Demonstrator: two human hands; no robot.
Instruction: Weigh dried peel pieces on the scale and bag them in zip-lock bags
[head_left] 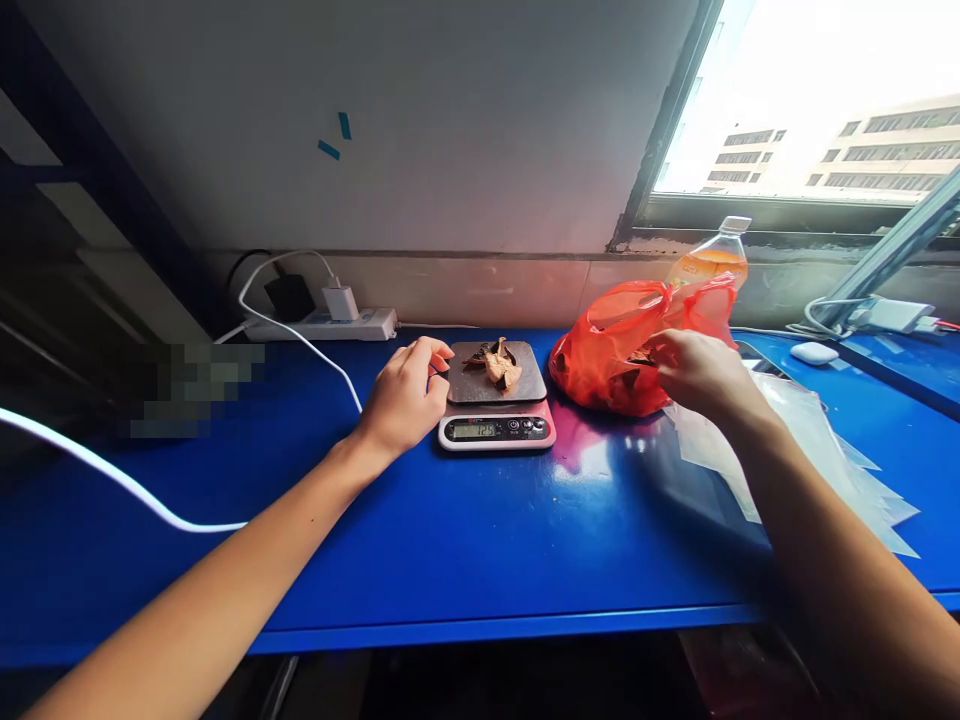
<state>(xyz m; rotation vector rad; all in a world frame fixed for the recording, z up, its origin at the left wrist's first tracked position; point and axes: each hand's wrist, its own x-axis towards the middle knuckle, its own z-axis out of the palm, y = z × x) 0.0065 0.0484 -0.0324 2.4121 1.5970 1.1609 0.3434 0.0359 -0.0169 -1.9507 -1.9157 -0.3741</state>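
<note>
A kitchen scale [496,434] stands on the blue table, and its small display seems to read about 12.5. Several dried, curled brown and dark pieces [501,366] lie heaped on the metal weighing plate [469,388]. Beside the plate's left edge is my left hand [409,392], fingers loosely bent and apart from the thumb, holding nothing visible. My right hand [697,370] reaches into the mouth of a red plastic bag [600,350], where more dark dried pieces show. Its fingers are bent together, with the tips partly hidden at the bag, so what they grip is unclear.
Clear flat plastic bags [802,430] lie under and beside my right forearm. A bottle of orange drink [716,255] stands behind the red bag. A power strip [360,325] with chargers and a white cable [300,340] is at the back left. A white case [814,353] rests at right.
</note>
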